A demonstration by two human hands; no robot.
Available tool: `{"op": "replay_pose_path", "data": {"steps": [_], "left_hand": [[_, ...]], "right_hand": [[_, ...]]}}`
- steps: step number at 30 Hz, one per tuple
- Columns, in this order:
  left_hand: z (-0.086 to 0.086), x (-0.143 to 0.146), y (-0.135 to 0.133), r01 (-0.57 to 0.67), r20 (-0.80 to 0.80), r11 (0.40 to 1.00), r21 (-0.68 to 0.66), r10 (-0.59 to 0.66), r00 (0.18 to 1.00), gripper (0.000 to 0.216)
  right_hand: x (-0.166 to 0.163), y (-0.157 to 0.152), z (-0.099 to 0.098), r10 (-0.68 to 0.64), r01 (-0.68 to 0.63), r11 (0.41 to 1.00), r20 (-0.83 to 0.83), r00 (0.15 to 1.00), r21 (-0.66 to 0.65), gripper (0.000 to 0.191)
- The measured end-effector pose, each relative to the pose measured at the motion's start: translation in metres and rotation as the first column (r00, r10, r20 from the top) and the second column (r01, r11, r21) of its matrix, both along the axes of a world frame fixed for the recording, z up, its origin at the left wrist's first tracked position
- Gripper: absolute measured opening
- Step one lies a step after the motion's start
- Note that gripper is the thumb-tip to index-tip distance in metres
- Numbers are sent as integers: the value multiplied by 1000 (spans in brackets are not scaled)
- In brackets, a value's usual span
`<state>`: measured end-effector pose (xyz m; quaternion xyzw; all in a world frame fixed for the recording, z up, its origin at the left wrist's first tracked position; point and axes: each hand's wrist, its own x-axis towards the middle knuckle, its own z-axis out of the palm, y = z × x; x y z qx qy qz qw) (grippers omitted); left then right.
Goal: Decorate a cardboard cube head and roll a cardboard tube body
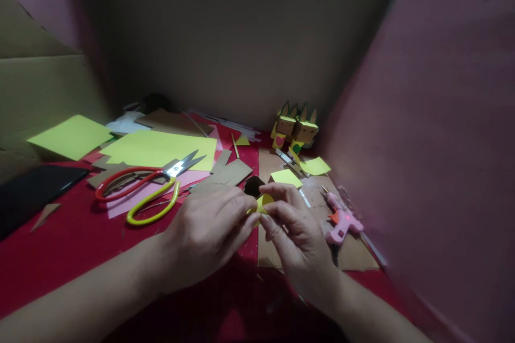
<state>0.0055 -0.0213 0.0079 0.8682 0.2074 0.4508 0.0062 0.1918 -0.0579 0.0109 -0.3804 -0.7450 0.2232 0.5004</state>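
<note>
Between my two hands is a small curled yellow paper piece (264, 203), pinched by the fingertips of both. My left hand (213, 225) grips it from the left, its fingers closed and partly hiding it. My right hand (298, 230) pinches it from the right with thumb and fingers. A dark round object (253, 186) lies just behind the fingertips; its kind is unclear. Left of my hands rest open scissors (161, 177) with one red and one yellow handle. On the right, a pink glue gun (344, 220) lies on a cardboard sheet (273, 252).
Several small cardboard figures (295, 127) stand at the back right. Yellow paper sheets (156, 147), cardboard scraps (229, 174) and pink paper (137, 201) cover the red table's left side. A black flat object (36, 193) lies at far left. Walls close in behind and right.
</note>
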Motion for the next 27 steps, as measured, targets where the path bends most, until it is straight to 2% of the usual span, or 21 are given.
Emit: {"op": "replay_pose_path", "data": {"steps": [4, 7, 18, 23, 27], "left_hand": [[0, 1, -1, -11, -68, 983, 185, 24, 997, 11], [0, 0, -2, -28, -92, 967, 253, 53, 994, 12], [-3, 7, -9, -109, -31, 980, 165, 116, 993, 18], [6, 0, -5, -216, 26, 969, 117, 215, 976, 18], [13, -4, -8, -101, 45, 993, 60, 99, 994, 13]], "right_hand": [[-1, -3, 3, 6, -5, 1000, 38, 999, -13, 18], [-2, -4, 3, 2, -1, 999, 41, 999, -40, 17], [-2, -3, -3, 27, -27, 999, -5, 1000, 18, 19], [-2, -5, -5, 61, -60, 997, -19, 998, 39, 20], [-1, -3, -6, 13, -12, 999, -30, 999, 36, 17]]}}
